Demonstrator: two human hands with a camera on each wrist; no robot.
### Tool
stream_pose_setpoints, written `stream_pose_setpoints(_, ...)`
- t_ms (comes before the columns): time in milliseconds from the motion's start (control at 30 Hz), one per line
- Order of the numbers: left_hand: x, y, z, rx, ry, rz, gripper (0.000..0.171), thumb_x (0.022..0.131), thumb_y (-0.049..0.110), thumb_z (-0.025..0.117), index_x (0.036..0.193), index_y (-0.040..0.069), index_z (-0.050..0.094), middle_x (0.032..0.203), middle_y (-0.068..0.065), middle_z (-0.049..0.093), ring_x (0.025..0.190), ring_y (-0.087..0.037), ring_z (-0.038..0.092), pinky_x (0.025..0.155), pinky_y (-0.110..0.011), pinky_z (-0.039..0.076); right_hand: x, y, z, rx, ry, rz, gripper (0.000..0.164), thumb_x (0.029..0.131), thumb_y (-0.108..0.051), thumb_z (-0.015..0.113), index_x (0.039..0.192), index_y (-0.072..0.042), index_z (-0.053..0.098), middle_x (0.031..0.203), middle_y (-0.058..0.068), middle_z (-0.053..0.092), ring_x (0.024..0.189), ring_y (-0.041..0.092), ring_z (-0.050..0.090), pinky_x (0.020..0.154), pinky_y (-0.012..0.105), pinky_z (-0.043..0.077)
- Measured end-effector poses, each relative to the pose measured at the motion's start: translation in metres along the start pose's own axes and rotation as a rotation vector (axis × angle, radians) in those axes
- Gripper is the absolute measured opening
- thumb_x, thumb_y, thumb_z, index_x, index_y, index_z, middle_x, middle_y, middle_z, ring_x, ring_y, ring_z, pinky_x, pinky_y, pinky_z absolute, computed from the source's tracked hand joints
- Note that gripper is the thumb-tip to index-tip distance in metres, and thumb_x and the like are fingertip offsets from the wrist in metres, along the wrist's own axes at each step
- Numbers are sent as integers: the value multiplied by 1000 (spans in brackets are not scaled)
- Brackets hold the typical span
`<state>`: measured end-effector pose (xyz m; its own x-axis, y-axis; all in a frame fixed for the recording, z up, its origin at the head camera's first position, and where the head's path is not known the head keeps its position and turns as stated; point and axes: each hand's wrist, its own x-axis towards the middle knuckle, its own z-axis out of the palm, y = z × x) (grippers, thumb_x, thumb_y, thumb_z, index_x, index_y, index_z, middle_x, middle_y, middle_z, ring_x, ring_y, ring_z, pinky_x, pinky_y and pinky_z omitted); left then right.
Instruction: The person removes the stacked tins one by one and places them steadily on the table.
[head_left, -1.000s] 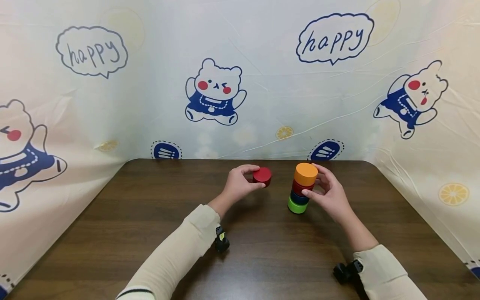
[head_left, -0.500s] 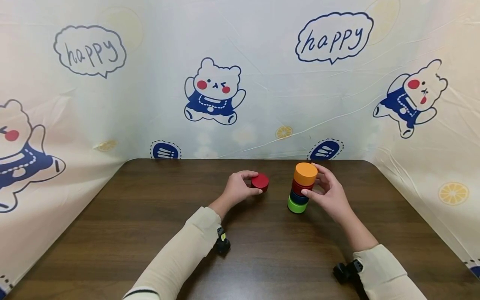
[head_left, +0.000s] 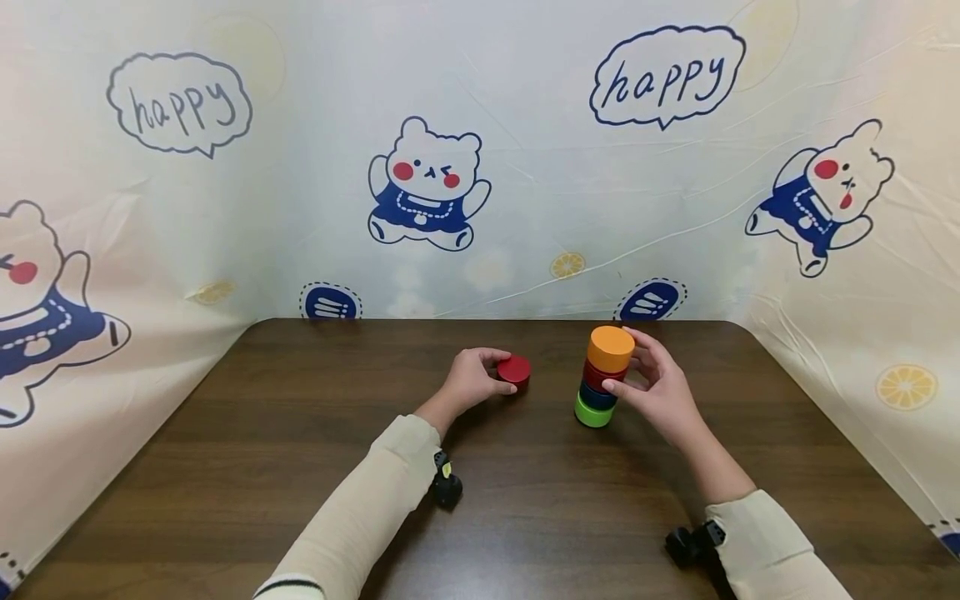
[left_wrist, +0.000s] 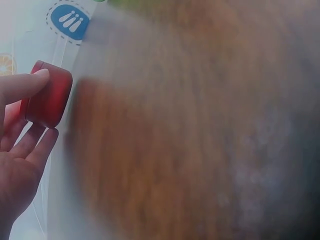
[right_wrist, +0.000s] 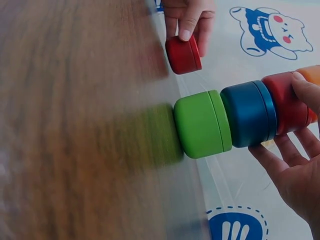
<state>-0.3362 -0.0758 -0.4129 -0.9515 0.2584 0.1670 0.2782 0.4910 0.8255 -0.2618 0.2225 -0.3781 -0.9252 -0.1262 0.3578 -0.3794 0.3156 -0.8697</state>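
My left hand [head_left: 470,379] pinches a small round red jar [head_left: 514,374] with a lid between thumb and fingers; its base is right at the tabletop in the left wrist view. To its right stands an upright stack of small lidded jars. At the bottom is a green jar [right_wrist: 202,124], then a dark blue jar [right_wrist: 248,114], another red jar [right_wrist: 286,102], and an orange jar [head_left: 611,348] on top. My right hand [head_left: 662,385] grips the stack at the upper red jar, thumb in front and fingers behind. The orange jar is mostly cut off in the right wrist view.
The dark wooden table [head_left: 480,517] runs back to a pale printed backdrop [head_left: 540,192] with cartoon bears. Black wrist cameras sit at both cuffs, including the right wrist camera [head_left: 693,543].
My left hand has moved left and toward me with the red jar, lowering it to the tabletop and widening the gap to the stack. My right hand and the stack have stayed put.
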Motion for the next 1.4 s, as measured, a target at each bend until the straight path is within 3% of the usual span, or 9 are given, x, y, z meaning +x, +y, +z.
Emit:
stream_pose_setpoints(300,-1,-5,-2,21,-4,-1,52,73,9,86,121,5,68,116,-10,69,105,-24,64,90,-35,53,-1,0,2,7,9,-5,78,84,-18,78,149,-19,35,140,15,49,125,36,50,96,53,45)
stream_pose_setpoints(700,0,3,-2,44,-9,7,55,74,14,86,124,5,66,121,-11,64,109,-26,59,90,-35,53,-1,1,0,-3,31,-1,77,85,-18,77,149,-20,36,139,13,50,123,36,51,95,45,47)
stream_pose_setpoints(900,-2,6,-3,38,-6,-4,53,75,15,86,123,7,66,123,-9,60,111,-26,56,89,-37,53,-1,1,0,-11,36,9,73,85,-17,77,147,-14,39,137,13,51,122,32,52,94,31,50)
stream_pose_setpoints(1200,-1,20,-6,52,0,23,52,75,17,86,123,10,67,127,-10,57,112,-27,56,86,-38,55,0,4,-2,-42,37,29,69,85,-19,77,144,-9,42,134,15,53,119,31,53,95,35,50)
stream_pose_setpoints(1400,-1,26,-6,65,-7,39,53,75,18,85,124,10,66,129,-10,56,114,-28,56,85,-38,56,-1,5,-2,-31,18,64,70,85,-20,78,144,-9,42,132,16,54,119,32,53,90,22,50)
